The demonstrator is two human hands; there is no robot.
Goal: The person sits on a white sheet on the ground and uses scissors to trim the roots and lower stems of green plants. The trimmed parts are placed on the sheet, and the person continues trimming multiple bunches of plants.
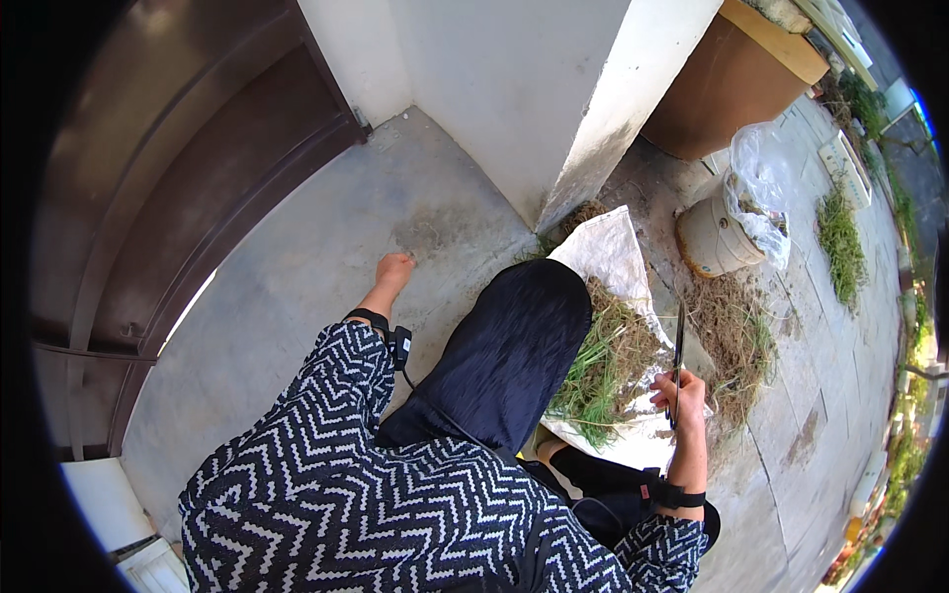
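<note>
My right hand (683, 396) grips a pair of scissors (679, 337) by the handles, with the dark blades pointing away from me. It is above the edge of a white plastic sheet (604, 241) on the ground. Pulled grass with soil on its roots (604, 363) lies heaped on that sheet, partly hidden by my knee (519, 326). To the left, my left hand (395, 271) is curled into a fist over bare concrete, and nothing shows in it. A strap with a small black box (400, 347) is around my left wrist.
Beyond the sheet, loose soil and dry roots (730, 333) are spread on the paving. A dirty white bucket (719, 233) holds a clear plastic bag (764, 167). More grass (841, 244) lies farther right. A white wall corner (552, 185) stands ahead, and a brown metal door (222, 163) is at left.
</note>
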